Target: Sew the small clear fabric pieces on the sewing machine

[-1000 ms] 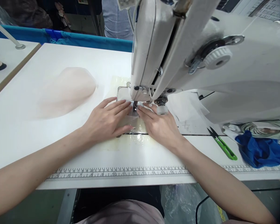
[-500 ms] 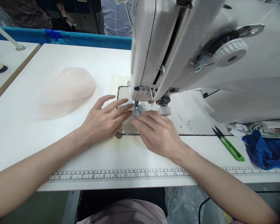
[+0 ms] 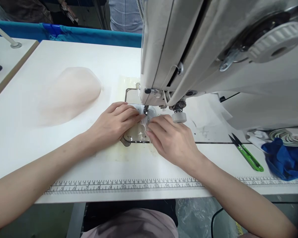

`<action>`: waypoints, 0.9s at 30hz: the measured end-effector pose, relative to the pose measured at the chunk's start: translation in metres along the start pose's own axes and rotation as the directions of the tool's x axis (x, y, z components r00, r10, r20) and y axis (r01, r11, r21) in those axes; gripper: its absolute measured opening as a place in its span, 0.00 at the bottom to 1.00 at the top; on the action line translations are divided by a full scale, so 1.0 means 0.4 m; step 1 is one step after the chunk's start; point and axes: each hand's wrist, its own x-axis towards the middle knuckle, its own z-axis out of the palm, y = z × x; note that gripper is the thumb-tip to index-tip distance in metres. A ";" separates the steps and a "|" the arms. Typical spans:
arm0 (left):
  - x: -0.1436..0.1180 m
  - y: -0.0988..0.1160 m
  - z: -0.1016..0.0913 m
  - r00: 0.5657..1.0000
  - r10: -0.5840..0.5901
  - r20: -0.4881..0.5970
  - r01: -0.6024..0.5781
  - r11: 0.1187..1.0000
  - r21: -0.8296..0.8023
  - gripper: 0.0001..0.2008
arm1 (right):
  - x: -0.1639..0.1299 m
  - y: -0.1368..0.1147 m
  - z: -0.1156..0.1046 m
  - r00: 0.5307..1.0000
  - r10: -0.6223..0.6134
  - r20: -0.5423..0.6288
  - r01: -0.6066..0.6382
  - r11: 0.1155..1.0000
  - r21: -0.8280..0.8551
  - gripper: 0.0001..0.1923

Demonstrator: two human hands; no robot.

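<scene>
A small piece of sheer white fabric (image 3: 145, 123) lies under the needle area of a sewing machine (image 3: 161, 43), by the presser foot (image 3: 146, 109). My left hand (image 3: 116, 121) rests on the left of the needle plate, its fingers drawn together and bent, with the tips on the fabric's edge. Its thumb is hidden. From the right, my right hand (image 3: 172, 138) pinches the fabric between thumb and fingers, just below the white tension knob (image 3: 179, 117). Much of the fabric is covered by my fingers.
Sheer pale pink fabric (image 3: 74, 96) lies left on the white table (image 3: 64, 158). Green thread snips (image 3: 249, 157) and a blue cloth (image 3: 285, 160) are at right. A printed ruler (image 3: 129, 186) runs along the front edge. Beyond the blue barrier (image 3: 96, 35) a striped garment (image 3: 126, 16) shows.
My left fingers have come down and closed together beside the presser foot; before, they were spread. My right hand has shifted slightly right, still pinching. The camera view has moved a little.
</scene>
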 end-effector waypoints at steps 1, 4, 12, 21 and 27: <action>0.000 0.000 0.000 1.000 0.012 -0.009 -0.012 1.000 0.024 0.18 | 0.001 0.001 0.001 1.000 0.027 0.005 -0.027 1.000 -0.002 0.15; 0.003 0.004 -0.002 0.998 0.057 -0.038 -0.055 0.998 0.041 0.17 | 0.002 0.003 0.006 0.997 0.070 0.020 -0.069 0.998 -0.013 0.17; 0.009 0.008 0.001 0.998 0.059 -0.027 -0.060 0.997 -0.040 0.16 | -0.004 0.006 0.009 1.000 0.021 0.015 -0.022 0.999 0.034 0.12; 0.006 0.008 -0.001 0.996 0.069 -0.052 -0.070 0.997 -0.033 0.13 | -0.007 0.018 0.010 0.999 -0.032 -0.037 0.037 0.990 0.139 0.13; 0.006 0.011 0.005 0.998 0.047 -0.038 -0.047 0.999 -0.018 0.16 | 0.001 0.020 0.007 0.999 0.035 0.021 -0.035 0.999 0.013 0.16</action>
